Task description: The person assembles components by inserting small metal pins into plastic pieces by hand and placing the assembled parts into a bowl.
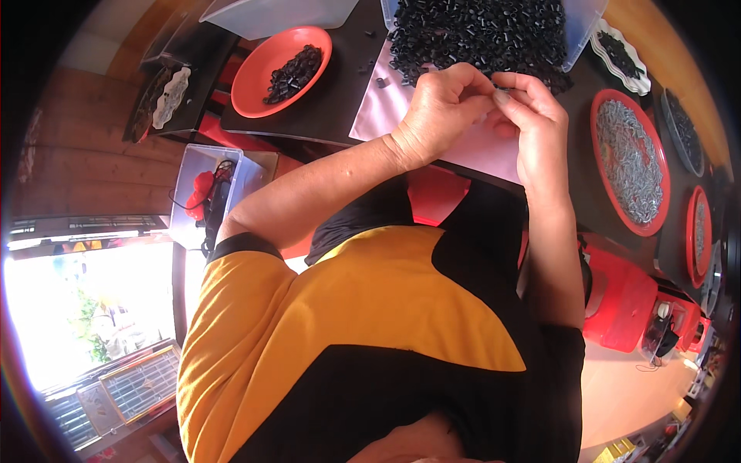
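Curling your left hand (451,112) and right hand (532,123) nearly closed, grip too hidden to tell, you have black pieces (478,38) heaped in the clear bin (584,35), seemingly remaining, and fewer, perhaps done, in the red dish (253,83).

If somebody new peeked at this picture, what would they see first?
Probably the bright yellow-and-black shirt, filling the lower middle. Next, the big heap of small black pieces at the top, with the left fingers and right fingers close together just below it. Then the red bowl at upper left and the silvery pieces on a red plate at right.
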Tool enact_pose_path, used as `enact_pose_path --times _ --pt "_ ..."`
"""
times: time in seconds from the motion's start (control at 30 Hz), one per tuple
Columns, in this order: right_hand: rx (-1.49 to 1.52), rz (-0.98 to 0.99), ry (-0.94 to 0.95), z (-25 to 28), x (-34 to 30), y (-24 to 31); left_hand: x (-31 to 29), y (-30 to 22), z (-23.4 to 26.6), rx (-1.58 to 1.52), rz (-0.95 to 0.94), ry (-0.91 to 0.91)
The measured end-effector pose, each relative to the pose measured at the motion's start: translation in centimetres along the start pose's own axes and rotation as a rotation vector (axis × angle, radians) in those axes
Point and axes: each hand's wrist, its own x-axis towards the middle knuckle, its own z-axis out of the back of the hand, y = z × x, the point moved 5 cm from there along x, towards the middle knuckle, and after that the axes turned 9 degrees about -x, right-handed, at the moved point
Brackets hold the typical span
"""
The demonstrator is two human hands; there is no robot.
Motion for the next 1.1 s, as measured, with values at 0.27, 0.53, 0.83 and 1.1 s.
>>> enact_pose_path --times 0.27,0.53,0.83,1.1 --pt "0.022 -0.014 -0.008 -0.6 0.0 -0.4 -0.6 1.0 0.5 -0.331 0.105 -0.071" --pt "0.003 0.11 -0.029 -0.7 0.3 -1.1 -0.8 1.2 0.6 -0.318 0.217 -0.056" --pt "-0.004 0.173 -0.117 -0.2 0.4 -1.0 -0.9 1.1 0.6 -0.019 0.029 -0.122" --pt "0.044 0.187 -0.078 -0.6 0.0 -0.5 -1.0 0.5 0.5 -0.053 -0.029 -0.064"
